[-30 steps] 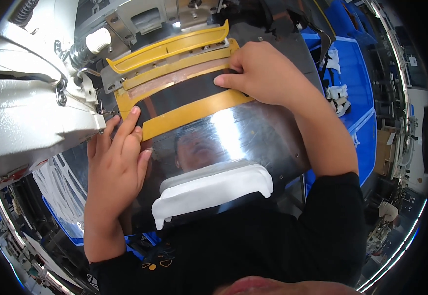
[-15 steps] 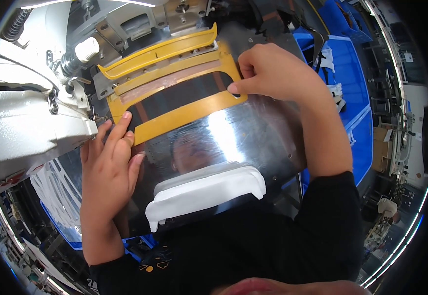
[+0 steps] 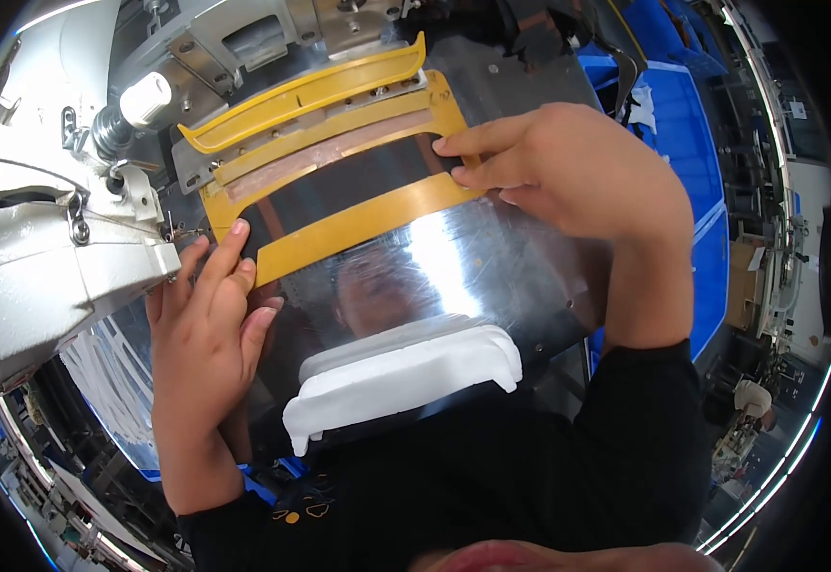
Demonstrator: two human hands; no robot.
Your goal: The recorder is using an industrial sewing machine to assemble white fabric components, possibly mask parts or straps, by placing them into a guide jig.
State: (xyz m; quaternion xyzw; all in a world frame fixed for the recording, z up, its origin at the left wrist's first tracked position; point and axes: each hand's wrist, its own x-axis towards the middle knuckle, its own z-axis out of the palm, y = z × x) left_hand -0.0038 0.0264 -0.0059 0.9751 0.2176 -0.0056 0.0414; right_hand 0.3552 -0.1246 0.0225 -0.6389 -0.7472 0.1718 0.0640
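A yellow template frame (image 3: 368,227) lies flat on the shiny metal plate (image 3: 377,286), with a dark curved panel (image 3: 348,181) showing in its opening. At the frame's left end rests my left hand (image 3: 207,348), fingers stretched out, the fingertips touching the edge beside the dark panel. My right hand (image 3: 577,176) reaches over the right end. Its fingertips are apart, one on the dark panel's end and another on the yellow border. Neither hand visibly holds anything. Nearer to me, a small stack of white curved pieces (image 3: 401,386) sits on the plate.
A white sewing machine (image 3: 53,238) stands close on the left, its head beside my left fingertips. Behind the frame runs a raised yellow clamp bar (image 3: 310,91) with metal brackets. Blue bins (image 3: 687,124) stand at the right; white strips (image 3: 115,381) lie at the left.
My right hand has unfolded from a bent, closed pose at the frame's right end and spread its fingers there. The frame and left hand have shifted slightly left in view.
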